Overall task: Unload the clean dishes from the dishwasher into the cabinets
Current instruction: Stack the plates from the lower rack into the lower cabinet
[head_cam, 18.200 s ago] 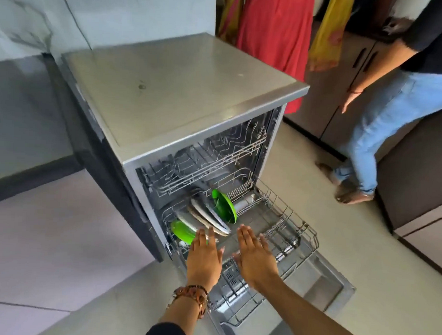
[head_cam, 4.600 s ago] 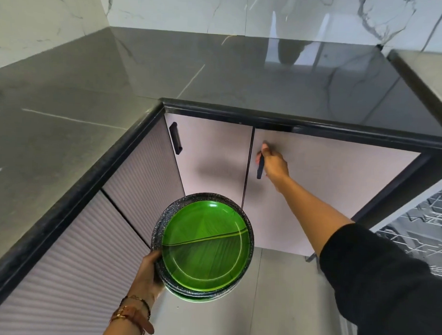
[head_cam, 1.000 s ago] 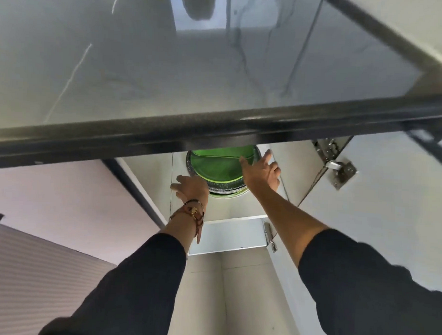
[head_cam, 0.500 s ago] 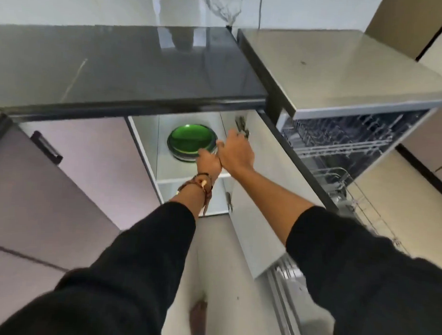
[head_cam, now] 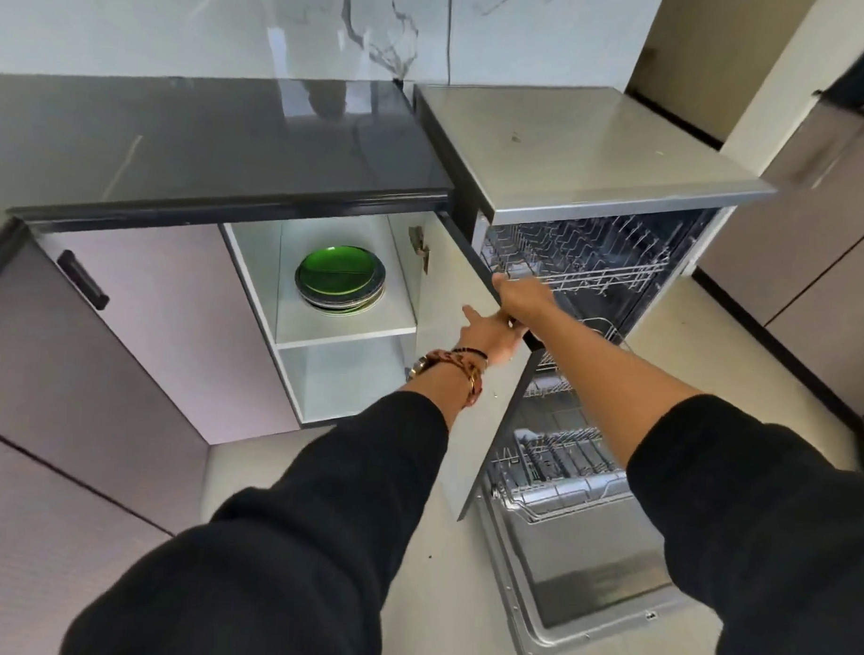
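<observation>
A stack of plates (head_cam: pixel 341 280) with a green one on top rests on the upper shelf (head_cam: pixel 346 331) of the open cabinet. The cabinet door (head_cam: pixel 466 426) swings out to the right, in front of the open dishwasher (head_cam: pixel 573 151). My right hand (head_cam: pixel 521 297) is curled over the door's top edge. My left hand (head_cam: pixel 488 335), bracelets at the wrist, lies against the door's inner face with fingers apart and holds nothing. The dishwasher's lower rack (head_cam: pixel 562 474) is pulled out over its lowered door (head_cam: pixel 598 568), and I see no dishes in it.
A dark countertop (head_cam: pixel 206 138) overhangs the cabinet. A closed cabinet door with a black handle (head_cam: pixel 81 278) is to the left. The dishwasher's upper rack (head_cam: pixel 579 264) sits inside. Tall cabinets (head_cam: pixel 824 272) line the right wall. The lower cabinet shelf shows nothing on it.
Both hands have come away from the plates, which now stay on the shelf. My right hand moved right onto the cabinet door's top edge and my left hand followed to the door.
</observation>
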`<action>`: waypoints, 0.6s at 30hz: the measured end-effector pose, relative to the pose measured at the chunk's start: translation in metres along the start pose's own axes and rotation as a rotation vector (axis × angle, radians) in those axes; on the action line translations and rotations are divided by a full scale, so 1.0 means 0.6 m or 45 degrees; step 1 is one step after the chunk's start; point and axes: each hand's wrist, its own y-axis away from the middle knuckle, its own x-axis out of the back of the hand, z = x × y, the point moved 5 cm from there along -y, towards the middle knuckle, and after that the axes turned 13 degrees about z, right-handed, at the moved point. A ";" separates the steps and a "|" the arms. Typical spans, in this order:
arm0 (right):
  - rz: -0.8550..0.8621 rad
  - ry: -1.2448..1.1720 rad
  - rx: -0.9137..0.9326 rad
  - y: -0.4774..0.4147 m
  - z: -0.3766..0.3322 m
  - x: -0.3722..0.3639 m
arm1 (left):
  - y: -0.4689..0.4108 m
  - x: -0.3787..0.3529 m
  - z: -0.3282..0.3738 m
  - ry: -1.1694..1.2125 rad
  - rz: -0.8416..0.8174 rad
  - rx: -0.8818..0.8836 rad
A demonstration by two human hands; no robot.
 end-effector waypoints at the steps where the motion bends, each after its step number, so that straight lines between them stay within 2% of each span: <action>1: -0.071 -0.057 -0.036 0.000 0.017 -0.005 | -0.003 -0.012 -0.004 -0.057 -0.007 -0.043; 3: -0.145 -0.133 -0.072 0.009 0.042 -0.016 | 0.013 -0.025 0.004 -0.158 0.011 -0.103; 7: -0.054 -0.266 -0.093 0.008 0.069 -0.024 | 0.014 0.001 0.014 -0.297 0.280 -0.269; 9: -0.096 -0.409 -0.117 0.009 0.071 -0.026 | 0.015 0.013 0.026 -0.395 0.311 -0.361; 11: -0.150 -0.544 -0.177 0.021 0.070 -0.026 | 0.015 0.027 0.031 -0.369 0.348 -0.326; 16: -0.451 -0.680 -0.204 0.099 0.051 -0.088 | 0.029 0.056 -0.014 -0.418 0.392 -0.175; 18: -0.432 -0.635 -0.079 0.121 0.036 -0.121 | 0.045 0.068 -0.052 -0.582 0.386 -0.203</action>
